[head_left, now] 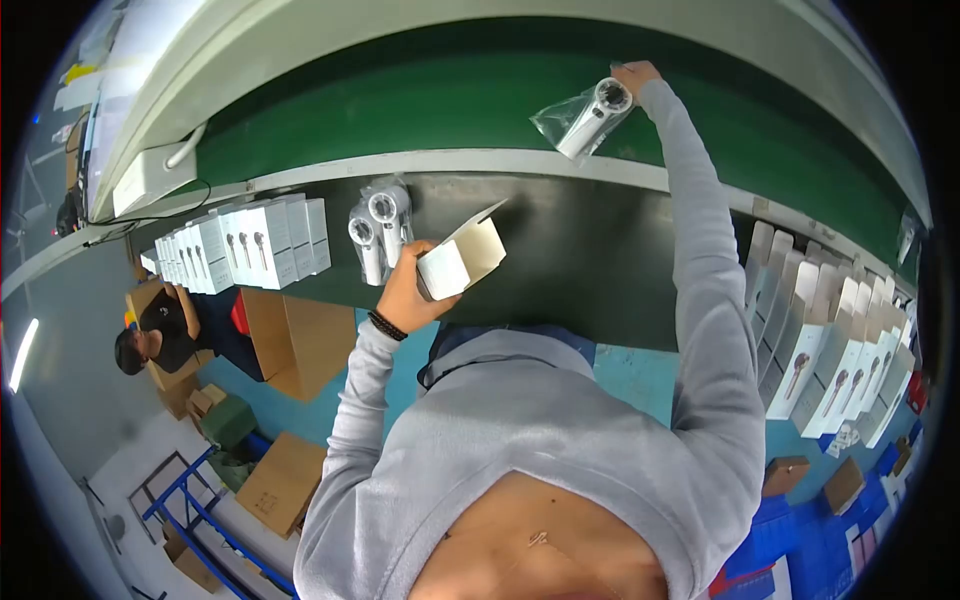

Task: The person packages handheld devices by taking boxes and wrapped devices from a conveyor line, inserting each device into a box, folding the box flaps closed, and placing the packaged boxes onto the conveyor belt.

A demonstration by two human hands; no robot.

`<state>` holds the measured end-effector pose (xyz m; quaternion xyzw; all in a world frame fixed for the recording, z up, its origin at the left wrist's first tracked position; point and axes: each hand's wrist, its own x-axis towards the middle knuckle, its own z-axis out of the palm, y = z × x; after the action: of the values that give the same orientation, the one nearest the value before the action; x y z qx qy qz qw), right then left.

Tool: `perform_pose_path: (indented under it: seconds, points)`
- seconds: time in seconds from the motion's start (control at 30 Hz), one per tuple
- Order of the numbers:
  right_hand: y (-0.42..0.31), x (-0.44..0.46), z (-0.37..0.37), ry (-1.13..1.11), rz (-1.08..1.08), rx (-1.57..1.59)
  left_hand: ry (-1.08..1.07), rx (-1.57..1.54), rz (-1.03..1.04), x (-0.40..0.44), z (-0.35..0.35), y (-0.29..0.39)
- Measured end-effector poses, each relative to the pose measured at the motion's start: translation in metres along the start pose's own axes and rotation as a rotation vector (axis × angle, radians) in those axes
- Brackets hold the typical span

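Note:
My left hand (408,296) grips a small white box (463,262) with its flap and end open, above the dark tabletop. Stretched far forward over the green belt, my right hand (635,76) holds a white handheld device (596,122) with a round head, in a clear plastic bag. Two similar bagged devices (380,225) lie side by side on the dark table, just beyond my left hand.
White printed boxes (260,243) stand in a row at the left, and open-topped white boxes (815,345) at the right. A white power strip (155,180) sits at the back left. Another person (170,325) is beyond a large cardboard box (300,340).

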<state>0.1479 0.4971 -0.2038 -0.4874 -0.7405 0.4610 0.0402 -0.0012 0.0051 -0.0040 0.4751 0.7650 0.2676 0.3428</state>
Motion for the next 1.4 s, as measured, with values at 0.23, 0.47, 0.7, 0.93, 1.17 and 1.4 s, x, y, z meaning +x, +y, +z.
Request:
perform_pose_path:
  seconds: [0.23, 0.47, 0.7, 0.93, 1.17, 1.4]
  points:
    - [0.034, -0.065, 0.006, 0.130, 0.149, 0.302, 0.084, -0.056, 0.126, -0.011, 0.006, -0.005]
    - [0.028, -0.069, 0.021, 0.385, 0.117, 0.323, 0.100, -0.091, 0.117, -0.024, -0.002, 0.008]
    - [0.025, -0.074, 0.029, 0.381, 0.026, 0.565, -0.022, -0.034, 0.014, -0.031, -0.001, -0.012]
    - [0.008, -0.082, 0.042, 0.334, -0.145, 0.485, -0.063, -0.096, -0.002, -0.029, -0.002, -0.023]
    - [-0.108, -0.227, 0.000, 0.464, -0.402, 0.610, -0.065, -0.175, 0.015, -0.017, -0.019, -0.038]
    - [-0.191, -0.346, -0.005, 0.545, -0.733, 0.215, -0.093, -0.186, 0.104, -0.003, -0.024, -0.043]
